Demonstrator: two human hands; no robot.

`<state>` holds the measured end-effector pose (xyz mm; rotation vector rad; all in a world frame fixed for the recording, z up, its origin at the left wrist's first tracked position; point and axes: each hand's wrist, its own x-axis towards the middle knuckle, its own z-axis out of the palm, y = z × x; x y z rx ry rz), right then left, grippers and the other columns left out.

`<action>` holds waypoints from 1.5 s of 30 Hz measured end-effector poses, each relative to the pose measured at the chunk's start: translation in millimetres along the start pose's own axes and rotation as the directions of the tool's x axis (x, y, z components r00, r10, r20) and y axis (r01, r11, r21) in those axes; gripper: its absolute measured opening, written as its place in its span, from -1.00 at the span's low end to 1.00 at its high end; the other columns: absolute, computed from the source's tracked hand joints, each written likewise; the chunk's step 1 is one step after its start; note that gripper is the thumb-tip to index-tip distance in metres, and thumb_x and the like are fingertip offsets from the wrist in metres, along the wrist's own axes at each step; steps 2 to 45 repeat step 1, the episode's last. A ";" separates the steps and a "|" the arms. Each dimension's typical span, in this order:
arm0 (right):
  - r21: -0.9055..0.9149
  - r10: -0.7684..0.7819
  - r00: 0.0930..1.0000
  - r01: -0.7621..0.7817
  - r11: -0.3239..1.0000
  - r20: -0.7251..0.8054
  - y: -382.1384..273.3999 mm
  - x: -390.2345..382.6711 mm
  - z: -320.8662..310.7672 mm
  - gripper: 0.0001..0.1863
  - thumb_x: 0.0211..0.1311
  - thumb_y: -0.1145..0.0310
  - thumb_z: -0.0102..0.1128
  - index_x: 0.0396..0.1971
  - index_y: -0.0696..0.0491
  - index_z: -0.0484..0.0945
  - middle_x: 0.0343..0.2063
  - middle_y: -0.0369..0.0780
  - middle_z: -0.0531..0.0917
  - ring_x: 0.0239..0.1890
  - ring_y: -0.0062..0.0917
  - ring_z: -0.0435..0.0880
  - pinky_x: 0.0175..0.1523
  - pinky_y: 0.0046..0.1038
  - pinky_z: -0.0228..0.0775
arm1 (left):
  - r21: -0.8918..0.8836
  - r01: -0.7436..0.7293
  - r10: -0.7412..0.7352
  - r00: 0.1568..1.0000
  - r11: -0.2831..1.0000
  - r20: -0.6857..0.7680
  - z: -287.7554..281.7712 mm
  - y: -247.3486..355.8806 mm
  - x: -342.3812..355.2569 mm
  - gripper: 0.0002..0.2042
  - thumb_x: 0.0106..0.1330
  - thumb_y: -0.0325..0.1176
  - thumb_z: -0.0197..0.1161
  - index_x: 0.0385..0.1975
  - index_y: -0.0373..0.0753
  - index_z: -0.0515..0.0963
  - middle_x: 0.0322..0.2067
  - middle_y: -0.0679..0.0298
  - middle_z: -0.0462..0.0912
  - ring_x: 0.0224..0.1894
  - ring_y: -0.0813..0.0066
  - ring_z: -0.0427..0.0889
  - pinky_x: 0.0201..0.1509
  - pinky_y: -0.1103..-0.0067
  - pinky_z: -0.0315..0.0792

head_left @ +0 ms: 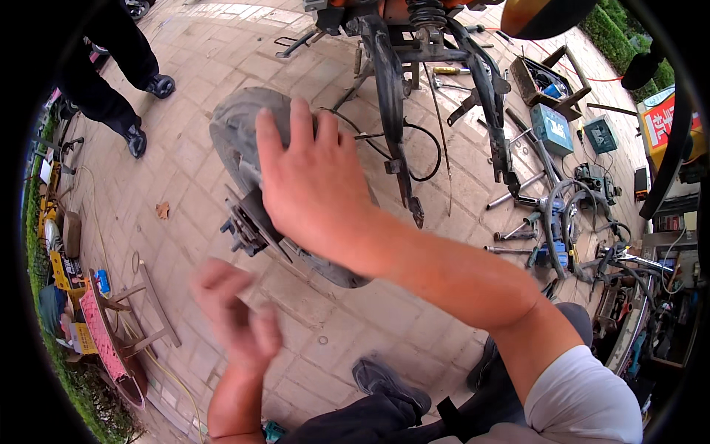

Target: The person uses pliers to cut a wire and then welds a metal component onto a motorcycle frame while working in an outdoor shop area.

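A black scooter-type wheel (231, 133) with a worn tyre stands upright on the paving in front of me. My right hand (314, 181) reaches across and lies over the top of the tyre, fingers spread. Metal parts (248, 228), perhaps a hub or brake piece, stick out from the wheel's left side. Just below them my left hand (237, 314) is in the air, blurred by motion; its fingers are loosely bent, the thumb is apart, and nothing shows in it. Beyond the wheel, the vehicle's fork-like arms (388, 96) hang down with a spring (427, 13) between them.
Right of the vehicle lie a wooden toolbox (543, 85), a teal case (552, 129), a blue power tool (555, 237), hoses and several hand tools. A small chair with a pink seat (100, 325) is at left. Another person's shoes (136, 140) are at upper left.
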<state>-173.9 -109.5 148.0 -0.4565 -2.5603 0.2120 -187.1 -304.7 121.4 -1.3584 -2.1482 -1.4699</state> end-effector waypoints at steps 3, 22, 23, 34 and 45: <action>-0.010 0.000 0.999 0.000 1.000 0.038 -8.4 -18.1 -6.0 -0.26 0.07 0.30 0.22 0.30 0.09 0.21 0.18 0.27 0.27 0.21 0.09 0.32 0.14 0.15 0.23 | 0.004 0.000 0.000 1.000 1.000 -0.001 1.0 3.2 -1.1 -0.66 0.14 -0.25 0.25 -0.13 -0.28 0.47 -0.13 0.13 0.34 -0.07 0.15 0.36 0.03 0.32 0.26; -0.010 0.000 0.999 0.000 1.000 0.038 -8.4 -18.1 -6.0 -0.26 0.07 0.30 0.22 0.30 0.09 0.21 0.18 0.27 0.27 0.21 0.09 0.32 0.14 0.15 0.23 | 0.004 0.000 0.000 1.000 1.000 -0.001 1.0 3.2 -1.1 -0.66 0.14 -0.25 0.25 -0.13 -0.28 0.47 -0.13 0.13 0.34 -0.07 0.15 0.36 0.03 0.32 0.26; -0.010 0.000 0.999 0.000 1.000 0.038 -8.4 -18.1 -6.0 -0.26 0.07 0.30 0.22 0.30 0.09 0.21 0.18 0.27 0.27 0.21 0.09 0.32 0.14 0.15 0.23 | 0.004 0.000 0.000 1.000 1.000 -0.001 1.0 3.2 -1.1 -0.66 0.14 -0.25 0.25 -0.13 -0.28 0.47 -0.13 0.13 0.34 -0.07 0.15 0.36 0.03 0.32 0.26; -0.010 0.000 0.999 0.000 1.000 0.038 -8.4 -18.1 -6.0 -0.26 0.07 0.30 0.22 0.30 0.09 0.21 0.18 0.27 0.27 0.21 0.09 0.32 0.14 0.15 0.23 | 0.004 0.000 0.000 1.000 1.000 -0.001 1.0 3.2 -1.1 -0.66 0.14 -0.25 0.25 -0.13 -0.28 0.47 -0.13 0.13 0.34 -0.07 0.15 0.36 0.03 0.32 0.26; -0.010 0.000 0.999 0.000 1.000 0.038 -8.4 -18.1 -6.0 -0.26 0.07 0.30 0.22 0.30 0.09 0.21 0.18 0.27 0.27 0.21 0.09 0.32 0.14 0.15 0.23 | 0.004 0.000 0.000 1.000 1.000 -0.001 1.0 3.2 -1.1 -0.66 0.14 -0.25 0.25 -0.13 -0.28 0.47 -0.13 0.13 0.34 -0.07 0.15 0.36 0.03 0.32 0.26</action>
